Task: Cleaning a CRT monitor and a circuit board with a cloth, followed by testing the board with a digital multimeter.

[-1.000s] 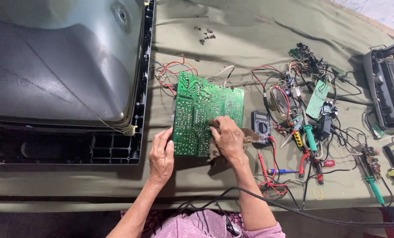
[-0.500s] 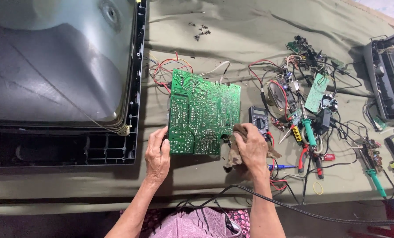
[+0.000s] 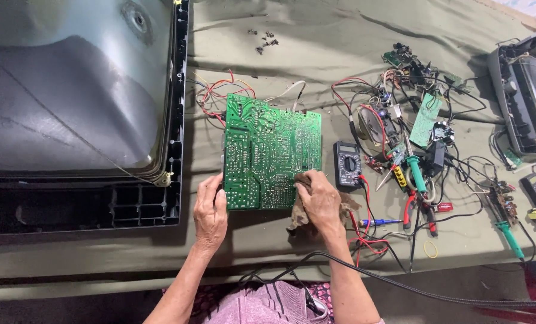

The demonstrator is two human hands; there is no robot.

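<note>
A green circuit board [image 3: 268,150] lies solder side up on the olive cloth, with red, white and yellow wires [image 3: 220,93] running from its far edge. My left hand [image 3: 211,210] rests against the board's near left corner and steadies it. My right hand [image 3: 317,201] presses a crumpled brown rag [image 3: 298,216] onto the board's near right edge.
A large picture tube in a black frame [image 3: 82,108] fills the left. Right of the board sit a black multimeter [image 3: 346,163], pliers, green-handled soldering irons [image 3: 417,175], loose boards and tangled wires. Another set [image 3: 523,96] stands far right. Screws [image 3: 262,39] lie at the back. A black cable [image 3: 400,288] crosses the front.
My right hand with the rag moved off the board toward the multimeter, then came back left onto the board's near right edge. The left hand stayed at the corner.
</note>
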